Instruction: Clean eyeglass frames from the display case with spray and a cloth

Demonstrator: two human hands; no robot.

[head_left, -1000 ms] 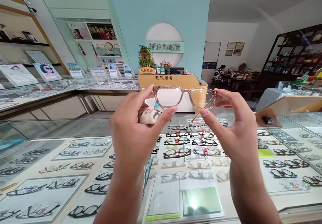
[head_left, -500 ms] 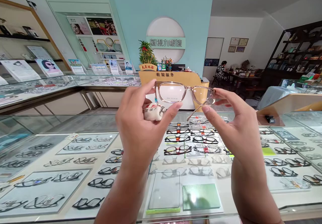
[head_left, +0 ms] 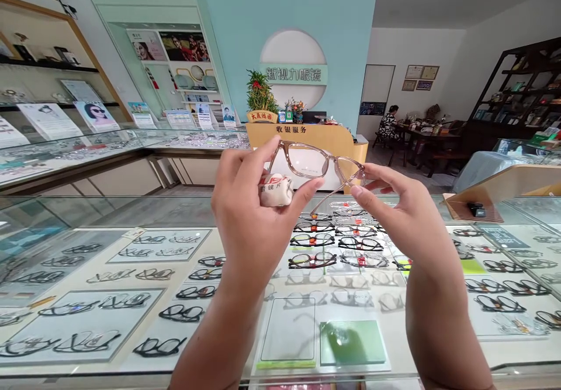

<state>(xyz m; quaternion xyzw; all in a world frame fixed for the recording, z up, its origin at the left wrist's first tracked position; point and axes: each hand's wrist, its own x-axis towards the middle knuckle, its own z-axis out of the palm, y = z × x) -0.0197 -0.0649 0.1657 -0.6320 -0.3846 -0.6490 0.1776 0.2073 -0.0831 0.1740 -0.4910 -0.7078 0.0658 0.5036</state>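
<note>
A pair of glasses with a clear brownish frame (head_left: 329, 157) is held up in front of me, above the glass display counter. My left hand (head_left: 254, 203) grips its left side and also holds a bunched white cloth with red and dark print (head_left: 276, 191) against the palm. My right hand (head_left: 398, 209) pinches the right end of the frame between thumb and fingers. One temple of the glasses slants down and left below the lenses.
Rows of glasses (head_left: 359, 244) lie inside the glass counter (head_left: 210, 368). A green pad (head_left: 353, 343) sits near its front. Beyond stands a wooden reception desk (head_left: 315, 135) with a plant (head_left: 259, 93). A person (head_left: 388, 126) sits at a table at the back right.
The glasses have turned and tilted, their right end now nearer my left hand. My right hand has shifted left relative to my left hand. The view has moved slightly.
</note>
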